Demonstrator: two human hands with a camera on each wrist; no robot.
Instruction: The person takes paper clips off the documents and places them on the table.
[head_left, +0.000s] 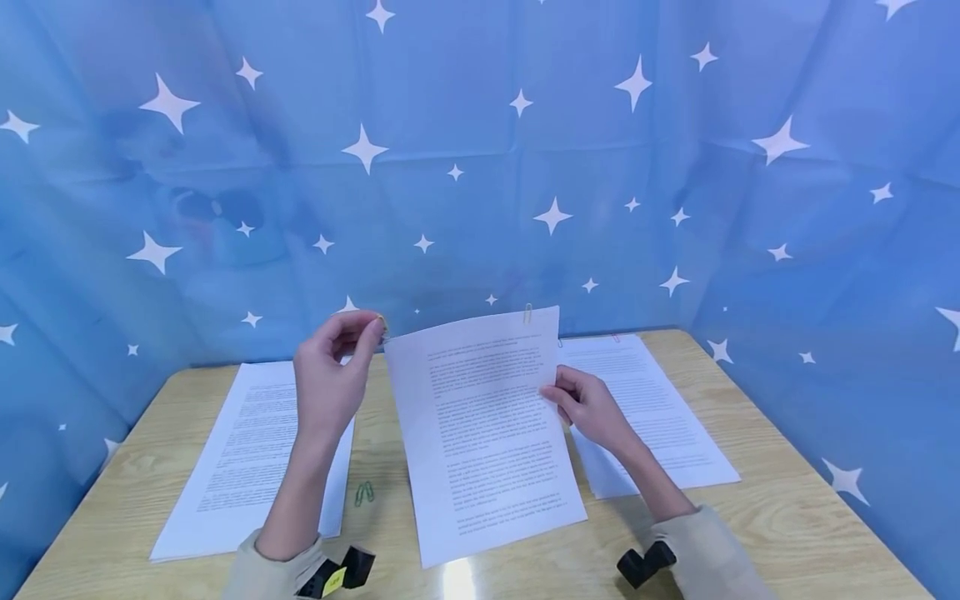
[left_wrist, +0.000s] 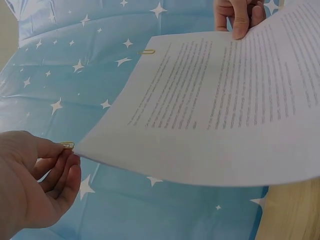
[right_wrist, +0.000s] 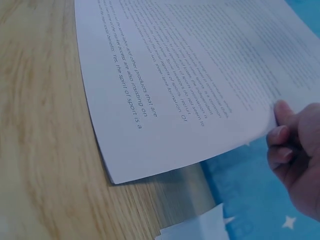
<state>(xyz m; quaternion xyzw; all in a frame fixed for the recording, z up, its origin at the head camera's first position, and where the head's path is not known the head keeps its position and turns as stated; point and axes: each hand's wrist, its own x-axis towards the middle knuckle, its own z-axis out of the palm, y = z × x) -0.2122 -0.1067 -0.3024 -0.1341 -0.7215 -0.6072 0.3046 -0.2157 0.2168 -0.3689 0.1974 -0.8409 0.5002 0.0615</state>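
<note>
Blue fabric curtain with white four-pointed stars (head_left: 450, 196) surrounds a pale wood-grain table (head_left: 795, 508). On the tabletop lie a left stack of white printed paper (head_left: 247, 450) and a right stack of white printed paper (head_left: 667, 417). Between them (roughly mid-table) a raised white printed document (head_left: 487, 433) is held up, tilted. The right hand (head_left: 588, 408) pinches its right edge between thumb and fingers. The left hand (head_left: 330, 375), at the document's top left corner, pinches a small yellow wire paper clip (left_wrist: 67, 145); whether that clip grips the corner is hard to tell. Another yellow wire clip (left_wrist: 148, 52) sits on the top edge, toward the right. Green wire paper clips (head_left: 363, 493) lie beside the left stack.
</note>
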